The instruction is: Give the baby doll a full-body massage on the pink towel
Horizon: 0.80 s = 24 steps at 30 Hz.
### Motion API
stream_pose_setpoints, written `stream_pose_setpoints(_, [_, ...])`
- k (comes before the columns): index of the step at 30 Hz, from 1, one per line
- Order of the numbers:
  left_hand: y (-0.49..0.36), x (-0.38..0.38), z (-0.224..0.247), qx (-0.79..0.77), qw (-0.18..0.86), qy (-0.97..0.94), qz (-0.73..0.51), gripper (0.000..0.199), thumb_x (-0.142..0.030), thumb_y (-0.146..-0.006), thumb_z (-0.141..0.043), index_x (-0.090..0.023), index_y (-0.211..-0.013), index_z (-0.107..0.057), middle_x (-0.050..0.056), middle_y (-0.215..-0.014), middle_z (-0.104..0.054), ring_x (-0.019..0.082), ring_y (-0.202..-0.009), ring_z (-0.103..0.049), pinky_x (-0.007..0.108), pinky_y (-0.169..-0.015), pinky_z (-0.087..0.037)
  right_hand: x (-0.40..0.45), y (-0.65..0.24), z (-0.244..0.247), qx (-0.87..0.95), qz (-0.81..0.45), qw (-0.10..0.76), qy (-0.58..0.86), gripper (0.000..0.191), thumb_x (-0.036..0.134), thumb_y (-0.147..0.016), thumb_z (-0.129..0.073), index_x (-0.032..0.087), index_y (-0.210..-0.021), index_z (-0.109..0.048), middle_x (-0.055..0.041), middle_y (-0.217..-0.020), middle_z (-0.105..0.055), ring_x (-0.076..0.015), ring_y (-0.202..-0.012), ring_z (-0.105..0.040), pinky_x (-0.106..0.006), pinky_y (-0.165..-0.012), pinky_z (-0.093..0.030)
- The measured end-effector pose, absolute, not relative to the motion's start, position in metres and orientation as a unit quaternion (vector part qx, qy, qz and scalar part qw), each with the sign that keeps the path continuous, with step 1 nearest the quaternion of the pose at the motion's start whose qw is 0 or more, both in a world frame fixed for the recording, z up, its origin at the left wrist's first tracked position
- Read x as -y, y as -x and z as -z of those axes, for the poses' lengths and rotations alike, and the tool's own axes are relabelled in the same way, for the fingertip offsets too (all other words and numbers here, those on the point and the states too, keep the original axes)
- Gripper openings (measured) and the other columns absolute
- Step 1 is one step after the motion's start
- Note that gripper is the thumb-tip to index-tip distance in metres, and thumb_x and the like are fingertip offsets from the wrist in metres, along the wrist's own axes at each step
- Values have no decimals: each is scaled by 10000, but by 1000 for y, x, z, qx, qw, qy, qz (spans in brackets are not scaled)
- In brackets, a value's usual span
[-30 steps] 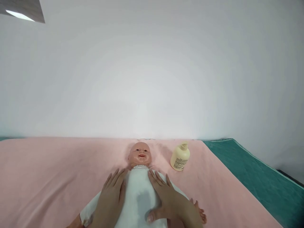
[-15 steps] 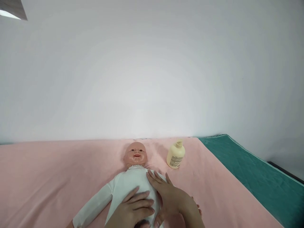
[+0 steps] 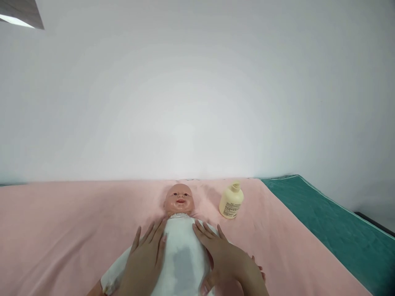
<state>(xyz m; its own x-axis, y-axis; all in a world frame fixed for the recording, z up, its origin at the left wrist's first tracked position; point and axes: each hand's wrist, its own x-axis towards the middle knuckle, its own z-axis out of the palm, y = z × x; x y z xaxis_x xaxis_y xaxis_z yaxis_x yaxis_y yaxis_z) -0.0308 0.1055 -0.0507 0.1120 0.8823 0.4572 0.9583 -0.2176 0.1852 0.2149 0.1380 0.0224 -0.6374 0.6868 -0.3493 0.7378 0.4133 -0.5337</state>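
1. Head view: the doll [image 3: 179,240] lay face up on the pink cloth [image 3: 77,213], with the bottle [image 3: 231,201] standing near its head.
2. The left hand [image 3: 145,255] rested along one side of the doll's chest, fingers stretched and slightly apart, clasping nothing.
3. The right hand [image 3: 219,250] rested on the other side, fingers stretched, thumb spread well away from them, also clasping nothing.
4. Judging by that pose, good work called for relaxed palms, light, even pressure on both sides, and fingertips clear of the neck.
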Motion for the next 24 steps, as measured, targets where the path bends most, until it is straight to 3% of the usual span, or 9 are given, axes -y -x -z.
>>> stream_pose_setpoints(3, [40,-106,52,624,116,743,214,484,-110,-865,-343,-185,-1277,-584,85,-1327,-575,253,-1276,-484,573,-1131,-134,-126,-207,-35,-843,339,25,-418,1224,557,-618,-792,250,-1494,7,-39,-1565,30,-300,-1433,45,-497,-1157,56])
stream_pose_setpoints(7, [46,-106,58,618,139,751,188,556,-45,-797,-330,-188,-1268,-588,86,-1323,-581,264,-1265,-495,582,-1123,-162,-105,-189,-44,-882,353,1,-311,699,515,-850,-624,455,-1437,-249,111,-1542,-141,-280,-1436,-60,-479,-1167,38])
stream_pose_setpoints(10, [45,-106,59,619,143,753,175,554,-63,-785,-352,-151,-1289,-562,111,-1336,-567,272,-1267,-492,583,-1109,-200,-98,-175,-37,-905,349,11,-243,442,473,-965,-451,583,-1361,-286,199,-1496,-228,-246,-1437,-96,-525,-1146,77])
stream_pose_setpoints(14, [45,-105,55,612,140,758,179,529,-83,-803,-365,-113,-1302,-537,133,-1324,-575,252,-1245,-515,536,-1110,-239,-106,-166,-32,-901,359,-28,-240,645,526,-891,-566,501,-1425,-204,131,-1538,-157,-252,-1436,-90,-505,-1145,94])
stream_pose_setpoints(18, [46,-104,52,603,132,766,177,503,-86,-825,-355,-137,-1286,-550,116,-1313,-587,227,-1233,-525,502,-1126,-212,-122,-170,-29,-881,366,-45,-296,892,591,-818,-614,350,-1489,-78,36,-1567,-22,-259,-1438,25,-485,-1139,120])
stream_pose_setpoints(24, [43,-105,50,614,103,762,180,529,-51,-820,-340,-160,-1292,-554,99,-1314,-589,218,-1242,-515,515,-1134,-174,-136,-189,-18,-859,355,-22,-369,1212,658,-671,-701,237,-1491,86,-37,-1558,114,-271,-1428,119,-494,-1125,143])
